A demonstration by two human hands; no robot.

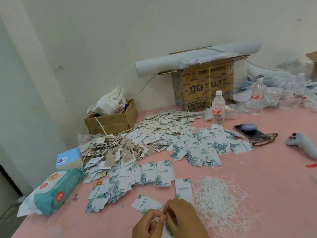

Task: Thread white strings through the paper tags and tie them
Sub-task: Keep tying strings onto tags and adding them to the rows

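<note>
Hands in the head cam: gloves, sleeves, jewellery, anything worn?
Nothing worn that shows. The left hand and right hand are both bare: no gloves, rings or tape. No sleeve or cuff in frame; the wrists run off the bottom edge, so anything higher is unseen.

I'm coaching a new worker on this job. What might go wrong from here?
1. The left hand and right hand pinch one thin white string; it may slip from their grip.
2. The loose string pile lies close beside the right hand; strands could snag and tangle.
</note>
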